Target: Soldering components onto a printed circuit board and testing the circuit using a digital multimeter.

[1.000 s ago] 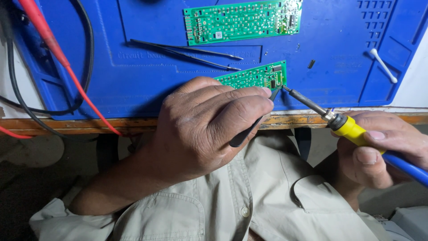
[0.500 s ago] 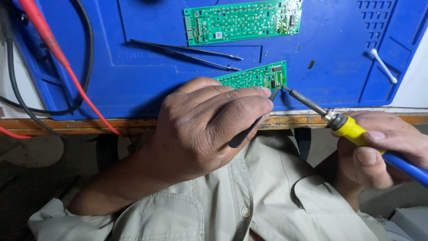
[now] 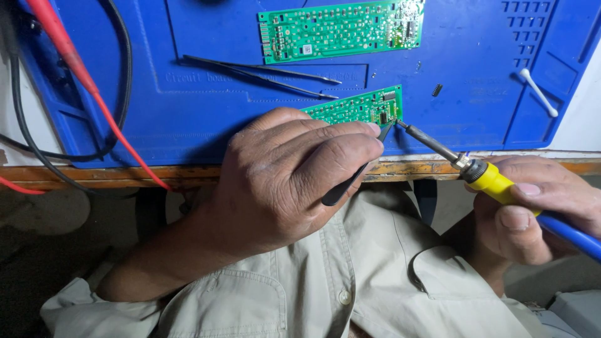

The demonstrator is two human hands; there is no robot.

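My left hand (image 3: 294, 175) is closed around black tweezers (image 3: 354, 178), whose tips reach the right end of a small green circuit board (image 3: 360, 107) lying on the blue work mat (image 3: 200, 119). My hand covers the left part of that board. My right hand (image 3: 538, 209) grips a soldering iron (image 3: 494, 183) with a yellow collar and blue handle. Its metal tip touches the board's right edge beside the tweezer tips.
A longer green circuit board (image 3: 341, 30) lies farther back on the mat. A second pair of black tweezers (image 3: 263, 72) rests between the boards. A cotton swab (image 3: 538, 92) lies at right, a tiny black chip (image 3: 437, 89) near it. Red (image 3: 75, 66) and black (image 3: 122, 75) cables cross the left.
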